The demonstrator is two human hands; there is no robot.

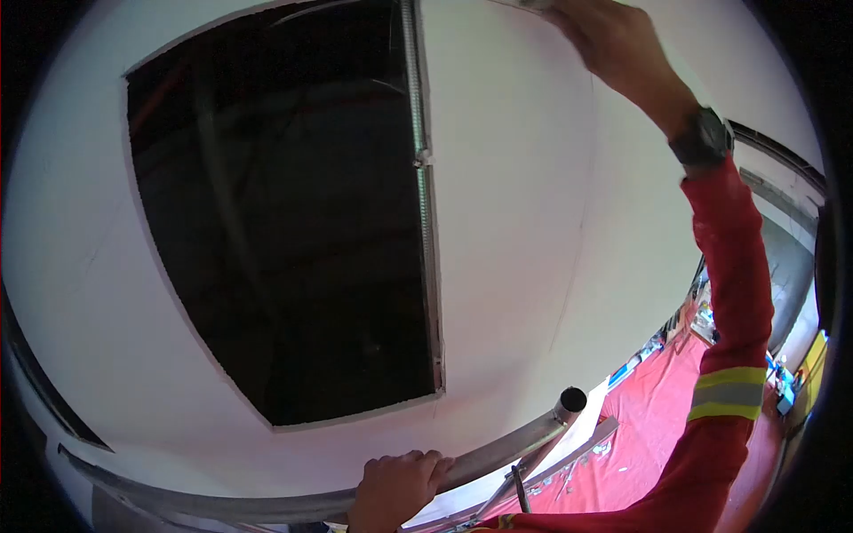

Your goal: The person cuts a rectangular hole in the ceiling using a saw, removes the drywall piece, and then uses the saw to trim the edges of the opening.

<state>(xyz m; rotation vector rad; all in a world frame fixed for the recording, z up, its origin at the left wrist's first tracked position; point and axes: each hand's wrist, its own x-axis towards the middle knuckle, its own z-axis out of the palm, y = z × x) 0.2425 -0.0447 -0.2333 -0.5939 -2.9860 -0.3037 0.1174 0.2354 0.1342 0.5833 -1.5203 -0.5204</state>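
Observation:
My left hand (398, 487) is wrapped over a grey metal scaffold tube (498, 451) at the bottom of the view. High at the top edge, my right hand (613, 40) is closed against the white ceiling board (515, 204). A thin pale piece shows at its fingertips, mostly cut off by the frame, and I cannot tell what it is. To the left of this hand is a large rectangular opening (284, 222) in the ceiling, dark inside. A perforated metal strip (418, 115) runs along the opening's right side. A faint line crosses the board below the hand.
An upright tube with an open end (571, 401) meets the scaffold rail at the right. Far below lies a red floor covering (644, 400) with pale specks. Various items line the wall at the right, near a blue object (784, 391).

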